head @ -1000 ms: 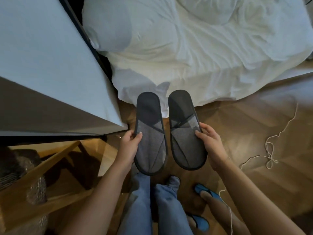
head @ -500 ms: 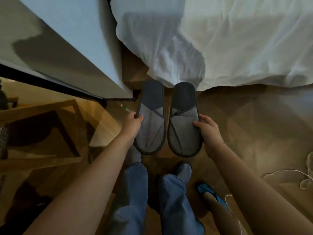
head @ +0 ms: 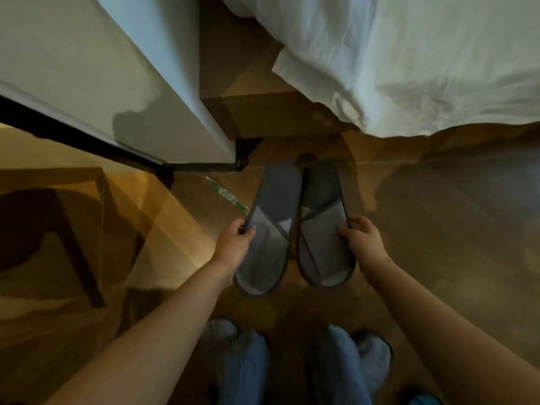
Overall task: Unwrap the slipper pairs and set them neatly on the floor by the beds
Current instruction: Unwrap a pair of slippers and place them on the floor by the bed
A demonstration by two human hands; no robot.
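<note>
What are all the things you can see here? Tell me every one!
Flat dark grey fabric slippers: two, side by side, held low over the floor, toes toward the bed.
White rumpled bed sheet: one, top right, hanging over the bed's edge.
Brown wooden floor: one, underneath everything.
White slanted panel with a black edge: one, top left.
Thin green and clear wrapper strip: one, on the floor left of the slippers.
Grey slippers on the feet: two, bottom.
Blue jeans legs: two, bottom centre.
Left hand: grips the left slipper's edge.
Right hand: grips the right slipper's edge.

Head camera looks steeply down (perhaps straight) at floor point(head: 438, 229).
</note>
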